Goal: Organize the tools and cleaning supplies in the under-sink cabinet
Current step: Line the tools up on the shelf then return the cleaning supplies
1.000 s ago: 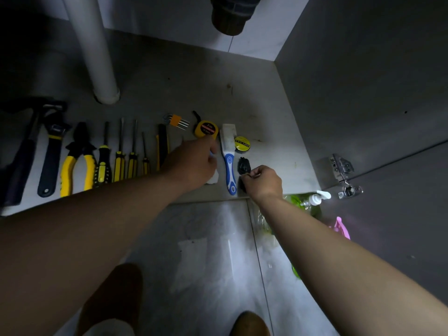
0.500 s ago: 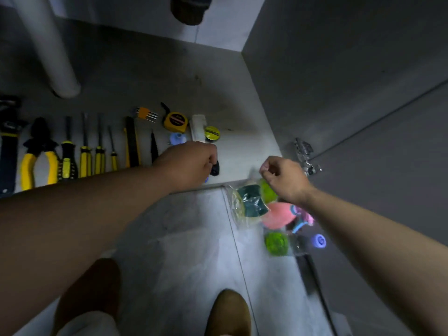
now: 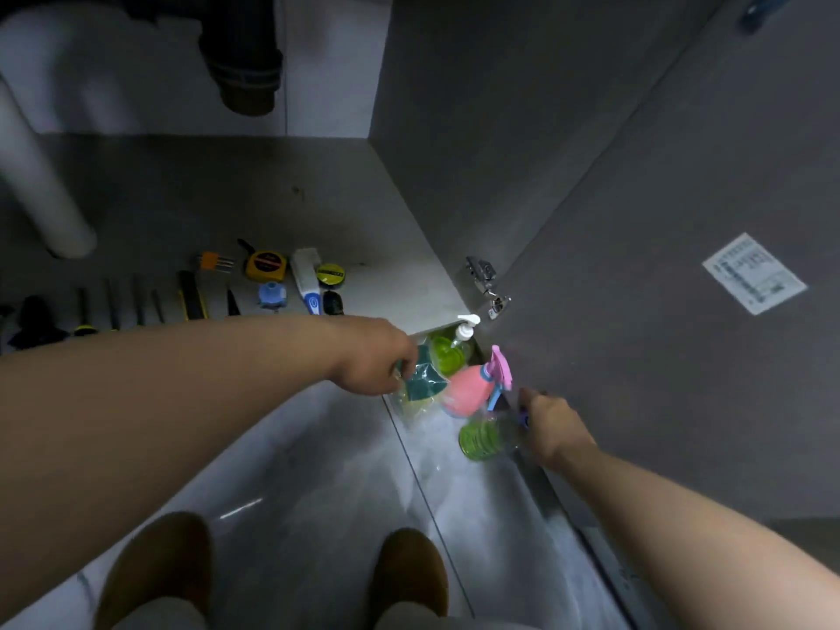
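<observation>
Cleaning supplies lie in a heap on the floor by the cabinet's right front corner. My left hand (image 3: pixel 377 356) grips a clear bag of sponges (image 3: pixel 420 379), green and yellow inside. Beside it lies a pink spray bottle (image 3: pixel 470 391), with a green pump bottle (image 3: pixel 447 352) behind. My right hand (image 3: pixel 550 425) has its fingers curled round the blue-capped top of a clear bottle of green liquid (image 3: pixel 482 438). Tools lie in a row on the cabinet floor (image 3: pixel 182 206): a yellow tape measure (image 3: pixel 266 265), a white brush (image 3: pixel 307 279), a round tin (image 3: pixel 330 274) and screwdrivers, partly hidden by my left forearm.
A white pipe (image 3: pixel 36 188) stands at the cabinet's left and a dark drain trap (image 3: pixel 243 52) hangs above. The open door (image 3: pixel 682 311) with its hinge (image 3: pixel 486 284) runs along the right. My two shoes are on the tiled floor (image 3: pixel 318 470) below.
Both hands left the tool row and moved right and down to the heap on the floor. The left took the sponge bag, the right reached the clear bottle. The view tilted toward the floor.
</observation>
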Demonstrator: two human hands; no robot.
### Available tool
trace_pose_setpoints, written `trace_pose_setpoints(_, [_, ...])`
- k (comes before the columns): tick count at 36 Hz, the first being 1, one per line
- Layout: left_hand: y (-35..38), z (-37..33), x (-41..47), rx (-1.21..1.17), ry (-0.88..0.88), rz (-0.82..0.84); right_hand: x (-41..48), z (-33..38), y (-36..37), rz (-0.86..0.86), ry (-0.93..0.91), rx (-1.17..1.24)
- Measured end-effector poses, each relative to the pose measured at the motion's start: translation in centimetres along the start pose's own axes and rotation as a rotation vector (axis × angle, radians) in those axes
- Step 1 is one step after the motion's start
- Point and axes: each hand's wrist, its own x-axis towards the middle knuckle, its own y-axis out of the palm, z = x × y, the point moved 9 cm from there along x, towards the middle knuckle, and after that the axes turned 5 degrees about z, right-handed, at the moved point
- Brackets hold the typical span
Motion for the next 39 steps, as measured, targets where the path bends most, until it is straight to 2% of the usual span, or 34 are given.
trace_pose_setpoints(7, [-1.0,-2.9,-1.1,0.001,-0.064,0.145,-2.7,2.2,-4.4,-0.057,-0.137,0.197])
trace_pose_setpoints(12, [-1.6,-4.7,-1.8,-0.17,-0.089,0.168,-5.3,5.6,-11.8,-0.166,-0.276,0.363])
trace_pose_setpoints(16, [-2.9,-5.6,-2.5,-0.449,-0.06,0.038,-7.8,7.8,-17.5,-0.232,-0.385,0.575])
trace_pose_setpoints(20, [-4.6,-4.0,-3.2,-0.686,-0.104,-0.282,-8.2,8.4,-19.5,-0.201,-0.446,0.872])
trace_pose_setpoints(22, [-4.7,-3.0,-3.6,-0.725,-0.122,-0.357,-7.3,8.0,-18.6,-0.15,-0.434,1.065])
trace_pose_setpoints(24, [-4.6,-1.9,-3.7,-0.747,-0.143,-0.388,-5.7,6.8,-16.3,-0.087,-0.337,1.202])
trace_pose_setpoints(26, [-4.5,-0.5,-3.8,-0.791,-0.178,-0.438,-3.7,5.2,-13.4,-0.073,-0.202,1.099])
trace_pose_setpoints(28, [-4.4,0.8,-3.5,-0.843,-0.203,-0.476,-1.6,3.8,-10.3,-0.055,-0.092,0.751])
trace_pose_setpoints(30, [-4.2,2.2,-3.1,-0.884,-0.225,-0.492,0.0,2.7,-7.2,0.015,0.011,0.507])
trace_pose_setpoints(34, [-3.4,4.8,-2.2,-0.967,-0.244,-0.537,2.2,1.6,-2.9,0.109,0.126,0.411])
trace_pose_setpoints(39, [-2.1,8.1,-0.9,-1.05,-0.257,-0.603,4.4,1.3,-1.5,0.019,0.229,0.371])
